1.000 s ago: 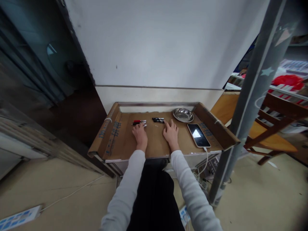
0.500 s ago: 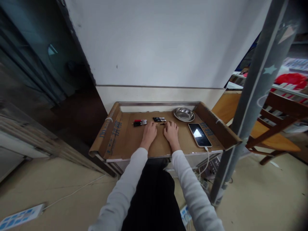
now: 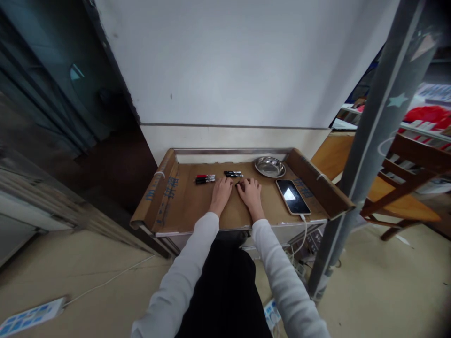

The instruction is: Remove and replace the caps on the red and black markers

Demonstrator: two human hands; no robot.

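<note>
Both hands rest over the cardboard-covered table (image 3: 186, 206), close together. My left hand (image 3: 221, 193) has its fingers curled together; what they hold, if anything, is too small to make out. My right hand (image 3: 251, 192) is curled too, its fingertips at a small dark piece (image 3: 237, 184) between the hands, perhaps part of a pen. Just beyond the fingers lie several black pens (image 3: 233, 173) side by side. Left of my left hand sits another group, a red pen (image 3: 205, 176) with black pens (image 3: 205, 180) next to it.
A round metal dish (image 3: 269, 167) stands at the back right. In front of it lies a phone (image 3: 293, 197) with a white charging cable (image 3: 305, 237) running off the front edge. Cardboard side flaps (image 3: 317, 185) rise at both ends. A grey post (image 3: 366, 150) stands to the right.
My left hand has shifted slightly right, and the fingers of my right hand have come left, so the gap between them is smaller. The dark piece between them shows less.
</note>
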